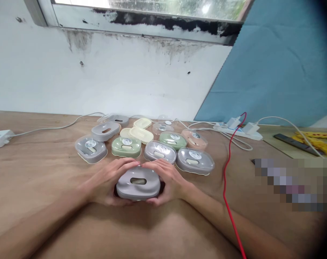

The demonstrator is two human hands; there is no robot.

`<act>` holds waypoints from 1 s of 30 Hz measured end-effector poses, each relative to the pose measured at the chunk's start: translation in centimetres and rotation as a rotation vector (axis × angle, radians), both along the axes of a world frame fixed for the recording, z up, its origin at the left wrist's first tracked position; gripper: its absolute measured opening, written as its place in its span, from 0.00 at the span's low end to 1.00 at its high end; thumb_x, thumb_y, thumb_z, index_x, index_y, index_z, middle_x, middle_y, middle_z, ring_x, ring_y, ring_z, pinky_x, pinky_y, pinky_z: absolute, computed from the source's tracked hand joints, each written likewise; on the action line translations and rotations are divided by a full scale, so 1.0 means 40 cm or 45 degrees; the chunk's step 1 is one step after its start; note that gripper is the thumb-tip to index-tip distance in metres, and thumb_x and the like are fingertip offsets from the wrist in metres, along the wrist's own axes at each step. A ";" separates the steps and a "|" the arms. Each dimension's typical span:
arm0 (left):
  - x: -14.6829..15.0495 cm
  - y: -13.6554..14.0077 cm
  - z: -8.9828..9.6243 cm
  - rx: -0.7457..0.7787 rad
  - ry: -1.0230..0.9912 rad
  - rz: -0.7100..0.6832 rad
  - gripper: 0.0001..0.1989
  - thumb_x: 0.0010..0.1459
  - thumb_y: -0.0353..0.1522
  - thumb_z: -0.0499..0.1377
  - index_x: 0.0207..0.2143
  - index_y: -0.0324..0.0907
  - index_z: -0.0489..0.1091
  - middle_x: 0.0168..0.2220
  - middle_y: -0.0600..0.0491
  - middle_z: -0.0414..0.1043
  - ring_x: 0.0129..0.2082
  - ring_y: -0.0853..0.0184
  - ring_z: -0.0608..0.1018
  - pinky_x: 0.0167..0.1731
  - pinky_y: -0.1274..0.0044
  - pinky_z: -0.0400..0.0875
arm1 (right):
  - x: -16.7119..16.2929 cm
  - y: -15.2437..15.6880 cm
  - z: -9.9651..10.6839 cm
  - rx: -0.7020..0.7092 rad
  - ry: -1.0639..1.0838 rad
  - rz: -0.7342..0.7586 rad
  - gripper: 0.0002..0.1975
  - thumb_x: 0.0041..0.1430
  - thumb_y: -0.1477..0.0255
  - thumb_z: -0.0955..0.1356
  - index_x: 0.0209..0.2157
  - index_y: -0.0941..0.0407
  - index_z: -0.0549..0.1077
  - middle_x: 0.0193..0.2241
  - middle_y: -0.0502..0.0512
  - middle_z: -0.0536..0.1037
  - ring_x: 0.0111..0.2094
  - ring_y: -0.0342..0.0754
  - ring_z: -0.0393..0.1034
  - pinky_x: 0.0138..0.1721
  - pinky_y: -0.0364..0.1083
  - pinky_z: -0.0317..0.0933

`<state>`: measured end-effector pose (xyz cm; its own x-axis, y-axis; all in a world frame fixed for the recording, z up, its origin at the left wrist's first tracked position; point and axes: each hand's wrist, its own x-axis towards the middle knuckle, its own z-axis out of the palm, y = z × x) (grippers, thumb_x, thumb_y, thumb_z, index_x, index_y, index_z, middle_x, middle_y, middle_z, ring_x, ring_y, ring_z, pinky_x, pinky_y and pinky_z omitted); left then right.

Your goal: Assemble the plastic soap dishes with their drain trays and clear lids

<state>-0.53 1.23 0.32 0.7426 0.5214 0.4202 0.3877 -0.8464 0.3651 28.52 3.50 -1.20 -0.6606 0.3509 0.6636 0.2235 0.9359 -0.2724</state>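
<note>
Though slotted — smooth, rounded grey box (138,189)

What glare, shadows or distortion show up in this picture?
Head view: bright glare on the window; head view: soft shadow on the tabletop below the left hand and right hand; head view: pixelated patch, dark edge at right.
</note>
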 end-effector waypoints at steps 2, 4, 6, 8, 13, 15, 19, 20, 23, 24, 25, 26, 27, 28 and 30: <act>0.003 0.000 -0.005 -0.068 -0.054 -0.028 0.51 0.55 0.41 0.72 0.74 0.49 0.50 0.67 0.39 0.67 0.65 0.46 0.74 0.60 0.58 0.76 | 0.000 -0.002 0.001 -0.057 -0.038 0.017 0.45 0.54 0.49 0.76 0.67 0.52 0.63 0.55 0.65 0.82 0.51 0.61 0.81 0.51 0.57 0.73; -0.005 0.002 -0.006 -0.116 -0.070 -0.045 0.51 0.53 0.36 0.71 0.74 0.49 0.49 0.68 0.40 0.66 0.66 0.46 0.73 0.62 0.58 0.75 | -0.001 -0.002 0.000 -0.092 -0.054 0.024 0.44 0.54 0.53 0.77 0.67 0.52 0.63 0.58 0.66 0.80 0.54 0.61 0.80 0.53 0.57 0.73; -0.015 0.004 -0.004 -0.137 -0.038 -0.025 0.53 0.51 0.34 0.71 0.75 0.50 0.49 0.71 0.40 0.63 0.68 0.45 0.71 0.64 0.56 0.75 | -0.001 0.000 -0.002 -0.109 -0.054 0.022 0.45 0.53 0.54 0.77 0.68 0.52 0.63 0.59 0.67 0.79 0.56 0.61 0.79 0.54 0.57 0.73; -0.022 0.003 -0.002 -0.152 -0.003 0.004 0.53 0.50 0.34 0.71 0.75 0.51 0.49 0.72 0.41 0.59 0.70 0.43 0.69 0.63 0.56 0.76 | -0.001 0.001 -0.003 -0.116 -0.050 0.011 0.46 0.52 0.54 0.78 0.68 0.52 0.63 0.59 0.67 0.79 0.57 0.61 0.79 0.55 0.57 0.73; -0.024 0.006 -0.008 -0.117 -0.023 0.026 0.52 0.52 0.39 0.73 0.74 0.50 0.52 0.71 0.39 0.61 0.69 0.44 0.71 0.60 0.58 0.78 | 0.000 -0.004 -0.006 -0.074 -0.127 -0.013 0.44 0.54 0.53 0.77 0.68 0.52 0.65 0.61 0.68 0.78 0.56 0.62 0.79 0.54 0.58 0.73; -0.025 0.010 -0.013 -0.105 -0.026 0.025 0.52 0.52 0.44 0.75 0.73 0.50 0.53 0.70 0.38 0.61 0.69 0.43 0.70 0.60 0.58 0.78 | -0.001 -0.007 -0.007 -0.061 -0.162 -0.023 0.40 0.55 0.53 0.77 0.66 0.51 0.68 0.62 0.68 0.76 0.57 0.62 0.78 0.54 0.58 0.72; -0.029 0.019 -0.019 -0.120 -0.077 -0.002 0.48 0.55 0.49 0.74 0.71 0.49 0.57 0.67 0.40 0.68 0.64 0.45 0.75 0.59 0.59 0.78 | -0.002 -0.009 -0.006 -0.105 -0.174 -0.023 0.41 0.55 0.54 0.78 0.66 0.50 0.68 0.63 0.67 0.75 0.59 0.63 0.76 0.57 0.59 0.71; -0.029 0.020 -0.019 -0.127 -0.096 0.003 0.45 0.57 0.48 0.73 0.71 0.50 0.58 0.65 0.41 0.70 0.62 0.47 0.77 0.57 0.60 0.79 | -0.003 -0.009 -0.005 -0.133 -0.162 -0.023 0.44 0.54 0.54 0.78 0.68 0.50 0.65 0.62 0.67 0.76 0.59 0.62 0.76 0.57 0.59 0.71; -0.028 0.022 -0.016 -0.145 -0.117 0.027 0.40 0.58 0.46 0.72 0.68 0.49 0.61 0.61 0.43 0.75 0.57 0.49 0.80 0.53 0.62 0.79 | -0.005 -0.008 -0.004 -0.201 -0.139 -0.010 0.49 0.51 0.55 0.79 0.70 0.50 0.60 0.61 0.65 0.77 0.59 0.62 0.76 0.58 0.59 0.71; -0.027 0.023 -0.015 -0.147 -0.109 0.033 0.39 0.58 0.47 0.72 0.67 0.49 0.63 0.60 0.43 0.76 0.56 0.49 0.80 0.52 0.61 0.79 | -0.006 -0.007 -0.003 -0.215 -0.148 -0.005 0.50 0.51 0.55 0.80 0.70 0.49 0.60 0.61 0.64 0.78 0.59 0.62 0.76 0.58 0.60 0.70; -0.026 0.023 -0.013 -0.144 -0.101 0.040 0.39 0.58 0.48 0.72 0.67 0.48 0.64 0.58 0.43 0.76 0.54 0.49 0.80 0.51 0.61 0.79 | -0.006 -0.007 -0.002 -0.229 -0.162 -0.004 0.50 0.50 0.56 0.80 0.70 0.49 0.60 0.61 0.64 0.78 0.58 0.62 0.76 0.59 0.60 0.70; -0.025 0.024 -0.011 -0.141 -0.091 0.050 0.39 0.57 0.48 0.72 0.66 0.48 0.64 0.56 0.43 0.77 0.53 0.49 0.80 0.49 0.61 0.79 | -0.007 -0.007 -0.001 -0.243 -0.176 -0.004 0.50 0.50 0.56 0.80 0.70 0.49 0.61 0.60 0.64 0.78 0.58 0.62 0.76 0.59 0.61 0.70; -0.025 0.024 -0.009 -0.139 -0.078 0.057 0.40 0.57 0.49 0.72 0.66 0.47 0.64 0.55 0.43 0.77 0.51 0.49 0.80 0.48 0.61 0.79 | -0.007 -0.007 0.001 -0.256 -0.190 -0.006 0.50 0.49 0.56 0.80 0.70 0.49 0.61 0.60 0.63 0.78 0.57 0.62 0.76 0.59 0.61 0.70; -0.025 0.024 -0.007 -0.139 -0.063 0.061 0.41 0.56 0.50 0.72 0.66 0.47 0.64 0.53 0.43 0.78 0.50 0.50 0.79 0.46 0.61 0.79 | -0.007 -0.007 0.003 -0.266 -0.203 -0.011 0.51 0.49 0.56 0.80 0.70 0.49 0.60 0.60 0.63 0.78 0.57 0.62 0.75 0.59 0.61 0.69; -0.025 0.022 -0.004 -0.147 -0.029 0.071 0.42 0.56 0.50 0.72 0.67 0.48 0.63 0.53 0.44 0.77 0.49 0.51 0.79 0.46 0.62 0.79 | -0.008 -0.009 0.007 -0.273 -0.235 -0.024 0.52 0.49 0.56 0.80 0.71 0.50 0.59 0.60 0.63 0.78 0.57 0.62 0.74 0.59 0.61 0.69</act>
